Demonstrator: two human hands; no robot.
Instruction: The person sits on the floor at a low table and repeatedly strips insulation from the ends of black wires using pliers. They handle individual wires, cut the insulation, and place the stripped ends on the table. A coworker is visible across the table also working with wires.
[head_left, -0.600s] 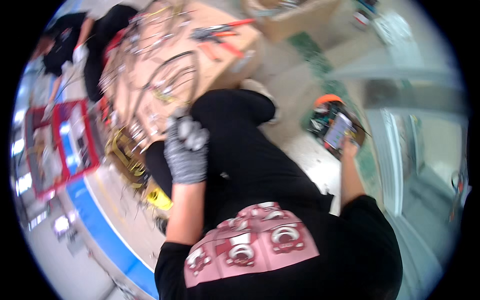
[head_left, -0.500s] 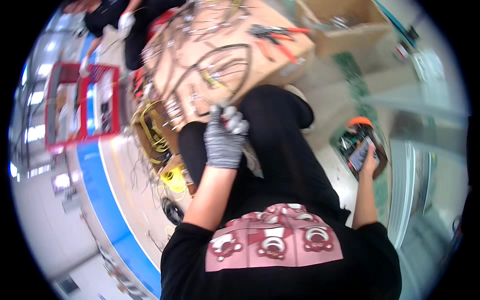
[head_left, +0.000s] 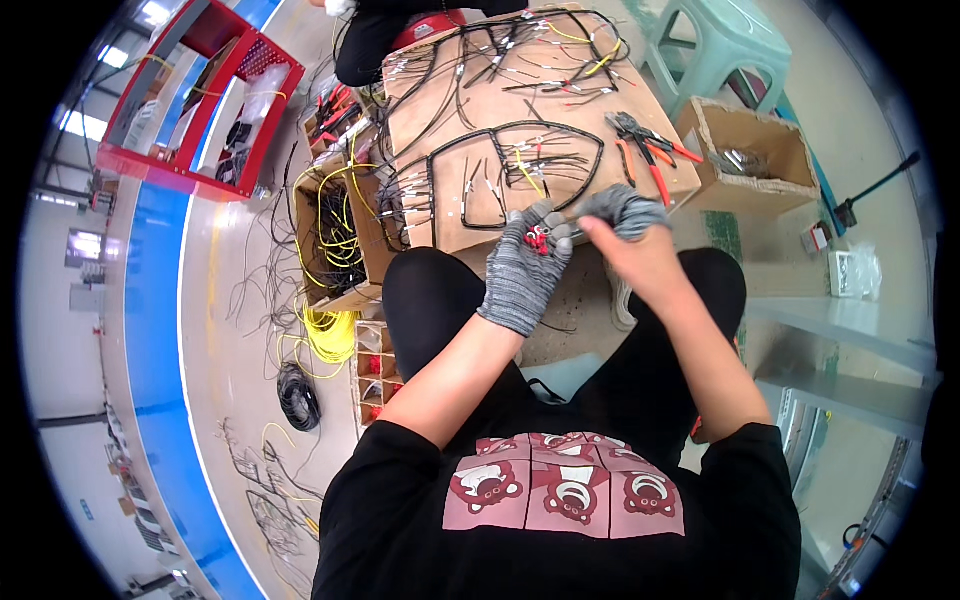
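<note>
Red small terminal connectors [head_left: 537, 238] sit bunched in the left hand [head_left: 527, 268], which wears a grey knitted glove, palm up, fingers curled loosely around them, just off the near edge of the brown cardboard-topped surface [head_left: 440, 120]. Right hand [head_left: 632, 240] is bare at the back with a grey knitted glove bunched over its fingers; its grip pinches at the connectors, fingertips touching the left hand's, though exactly what it has between them I cannot tell. Both hands hover above the person's black-trousered knees. On the surface: black wire harness loop [head_left: 520, 165] with white tags, more black and yellow wiring further back. Red-handled pliers [head_left: 650, 150] lie at the surface's right side, near an open brown cardboard box [head_left: 750, 150]. Left of the surface an open cardboard box of yellow and black wires [head_left: 335, 235], a coil of yellow wire [head_left: 325, 335] on the floor below it. Red metal rack [head_left: 200, 95] well apart, upper left. Pale green plastic stool [head_left: 715, 40] behind the surface.
</note>
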